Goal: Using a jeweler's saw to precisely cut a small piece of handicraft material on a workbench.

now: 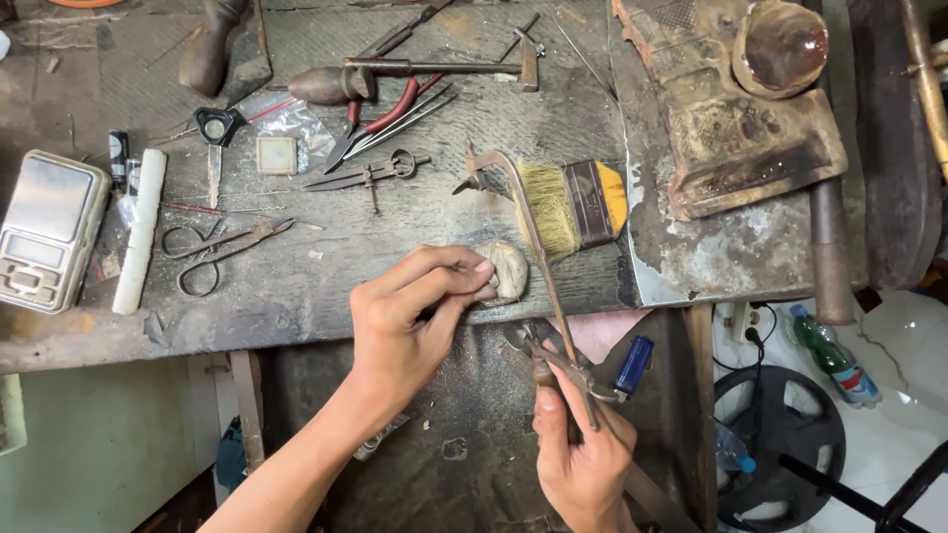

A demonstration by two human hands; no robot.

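My left hand (410, 316) rests at the front edge of the worn workbench (296, 286), its fingertips pinched against a small pale rounded lump (509, 271). My right hand (583, 459), lower and closer to me, grips the handle of a thin metal saw frame (538, 247) that angles up across the bench edge, past the lump, toward the brush. What lies between the left fingertips is too small to make out.
A flat brush (573, 205) lies right of the saw frame. Scissors (222, 247), dividers (365, 176), red-handled pliers (380, 116), a hammer (434, 69), a small scale (49, 229), a white stick (141, 229) lie about. A blue lighter (635, 363) and a bottle (834, 355) sit lower right.
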